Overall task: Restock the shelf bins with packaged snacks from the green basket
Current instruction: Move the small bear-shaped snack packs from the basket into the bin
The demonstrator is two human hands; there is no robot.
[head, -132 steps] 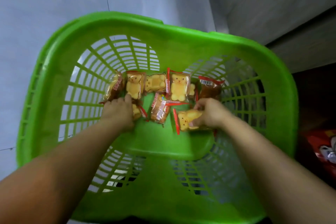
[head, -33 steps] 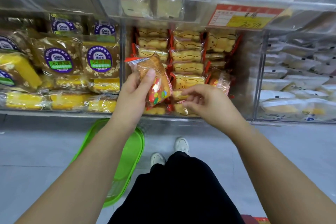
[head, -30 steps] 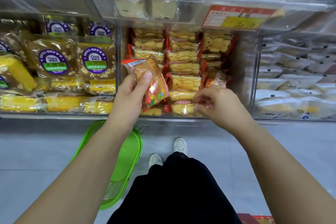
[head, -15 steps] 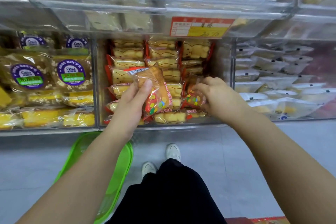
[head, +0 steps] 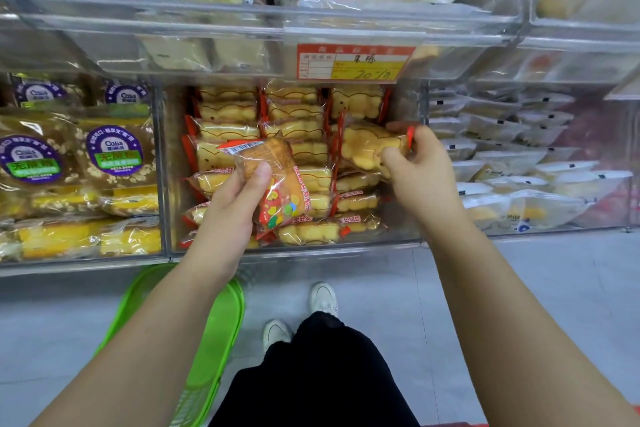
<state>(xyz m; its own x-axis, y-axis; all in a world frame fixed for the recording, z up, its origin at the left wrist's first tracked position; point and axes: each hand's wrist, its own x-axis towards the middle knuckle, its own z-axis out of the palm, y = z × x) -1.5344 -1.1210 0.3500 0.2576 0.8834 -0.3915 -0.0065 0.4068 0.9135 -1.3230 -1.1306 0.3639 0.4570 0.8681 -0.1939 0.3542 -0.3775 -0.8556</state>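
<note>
I see the clear shelf bin (head: 408,237) in the middle, stacked with bear-shaped cake packets. On the floor below it, behind my left arm, sits the green basket (head: 221,340). My left hand (head: 232,211) grips a cake packet (head: 277,184) upright before the bin. My right hand (head: 419,166) pinches a bear-shaped cake packet (head: 367,146) at the bin's right-hand stack.

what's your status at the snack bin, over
Left hand holds one snack packet in front of the middle bin. Right hand pinches a bear cake packet at the bin's right stack. Nothing blocking.
</note>
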